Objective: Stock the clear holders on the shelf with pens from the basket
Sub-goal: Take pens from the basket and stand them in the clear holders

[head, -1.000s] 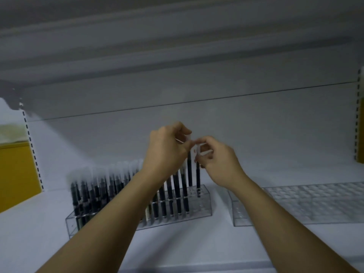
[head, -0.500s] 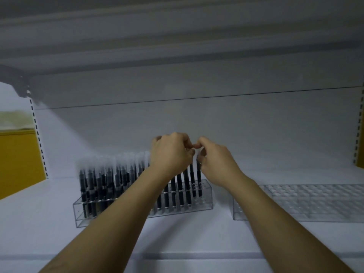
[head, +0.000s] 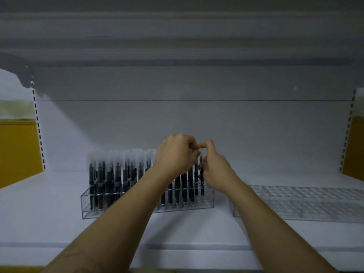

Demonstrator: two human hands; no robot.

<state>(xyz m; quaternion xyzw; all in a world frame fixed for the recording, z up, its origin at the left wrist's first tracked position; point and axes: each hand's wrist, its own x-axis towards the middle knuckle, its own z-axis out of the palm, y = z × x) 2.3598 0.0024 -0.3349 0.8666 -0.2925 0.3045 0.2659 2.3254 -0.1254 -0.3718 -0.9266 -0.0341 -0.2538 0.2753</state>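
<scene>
A clear holder [head: 209, 200] stands on the white shelf [head: 177, 229], filled with several upright black pens [head: 116, 174] with frosted caps. Both hands meet above its right end. My left hand [head: 175, 154] has its fingers curled over the caps of the pens there, and what it grips is hidden behind it. My right hand [head: 214, 168] pinches the top of the last pen [head: 201, 187], which stands in a hole at the right end of the row. A second clear holder [head: 305, 201] to the right holds nothing. The basket is out of view.
The shelf's back wall is plain white, with another shelf overhead. Slotted uprights [head: 38, 131] and yellow panels [head: 17, 150] flank the bay on both sides. The shelf's front edge [head: 177, 247] runs across below my forearms.
Both hands have come down a little toward the holder, and the pen between them now stands lower in the row. The view has shifted, so the holder sits more central.
</scene>
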